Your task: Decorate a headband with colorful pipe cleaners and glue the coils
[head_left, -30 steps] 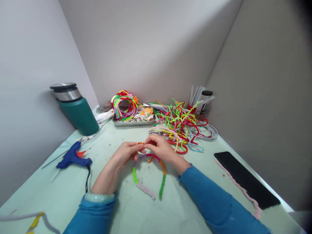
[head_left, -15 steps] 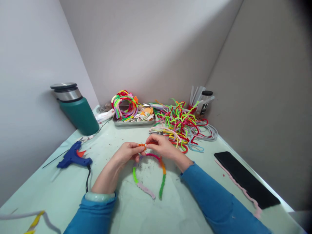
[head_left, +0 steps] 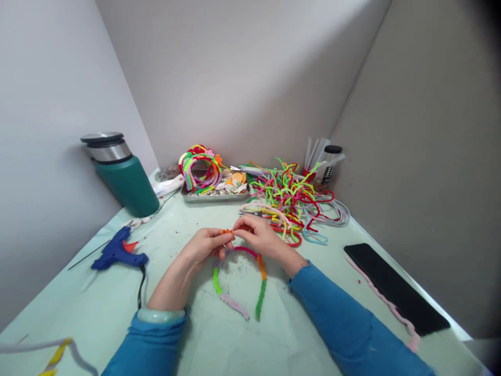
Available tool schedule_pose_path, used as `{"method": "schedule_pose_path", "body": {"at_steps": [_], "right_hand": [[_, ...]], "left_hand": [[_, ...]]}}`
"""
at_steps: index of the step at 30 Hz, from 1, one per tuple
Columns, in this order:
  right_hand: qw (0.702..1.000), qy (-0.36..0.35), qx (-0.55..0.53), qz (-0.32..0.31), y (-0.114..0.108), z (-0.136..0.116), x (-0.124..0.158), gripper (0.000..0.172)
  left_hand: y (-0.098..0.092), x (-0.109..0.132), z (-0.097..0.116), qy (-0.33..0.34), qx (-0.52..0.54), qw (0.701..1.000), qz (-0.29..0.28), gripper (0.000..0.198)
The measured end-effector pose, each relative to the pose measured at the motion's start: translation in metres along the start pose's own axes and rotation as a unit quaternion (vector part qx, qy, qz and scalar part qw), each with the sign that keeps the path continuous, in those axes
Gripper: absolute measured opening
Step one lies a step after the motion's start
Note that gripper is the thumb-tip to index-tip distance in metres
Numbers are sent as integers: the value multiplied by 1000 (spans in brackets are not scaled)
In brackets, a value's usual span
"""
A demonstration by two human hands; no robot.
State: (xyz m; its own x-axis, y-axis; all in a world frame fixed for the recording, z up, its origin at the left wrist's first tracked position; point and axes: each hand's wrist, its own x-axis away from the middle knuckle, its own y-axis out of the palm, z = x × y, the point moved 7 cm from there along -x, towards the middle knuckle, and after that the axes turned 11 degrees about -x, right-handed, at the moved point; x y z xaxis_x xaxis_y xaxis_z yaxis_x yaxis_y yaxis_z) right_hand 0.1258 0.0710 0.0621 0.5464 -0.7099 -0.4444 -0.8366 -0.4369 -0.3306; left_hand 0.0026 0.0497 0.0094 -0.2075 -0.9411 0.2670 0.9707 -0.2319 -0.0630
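A small fuzzy orange pipe-cleaner piece is pinched between the fingers of my left hand. My right hand has its thumb and forefinger closed at the right end of the same piece. The exact shape of the piece is partly covered by fingertips. Just below both hands, a headband wrapped in pink, orange, green, lilac and lime fuzz lies on the table, its open ends toward me. My left fingers hide part of its upper left curve.
A blue glue gun lies at left, below a green bottle. At the back are a metal tray of headbands and cutouts, a pipe-cleaner heap, and scissors. A black slab lies right.
Both hands stay almost in place, with only a slight shift of the right fingers leftward at the orange piece. Everything else lies as before.
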Motion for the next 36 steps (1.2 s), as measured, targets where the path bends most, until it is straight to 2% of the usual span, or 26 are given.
{"method": "schedule_pose_path", "body": {"at_steps": [4,14,23,28,36], "right_hand": [[1000,7,0,-22,1,0,0,8],[999,-11,27,-38,1,2,1,6],[998,-20,35,-45,1,3,2,7],[997,-32,51,-56,2,2,2,9],[995,-33,58,-68,4,0,2,10]], "left_hand": [[-2,-1,-4,-8,16,1000,1,26],[5,4,-1,-25,30,998,-55,36],[-2,1,-1,-34,33,999,-7,30],[-9,1,1,-23,14,999,43,27],[-1,1,-3,-17,-24,1000,-5,35]]}}
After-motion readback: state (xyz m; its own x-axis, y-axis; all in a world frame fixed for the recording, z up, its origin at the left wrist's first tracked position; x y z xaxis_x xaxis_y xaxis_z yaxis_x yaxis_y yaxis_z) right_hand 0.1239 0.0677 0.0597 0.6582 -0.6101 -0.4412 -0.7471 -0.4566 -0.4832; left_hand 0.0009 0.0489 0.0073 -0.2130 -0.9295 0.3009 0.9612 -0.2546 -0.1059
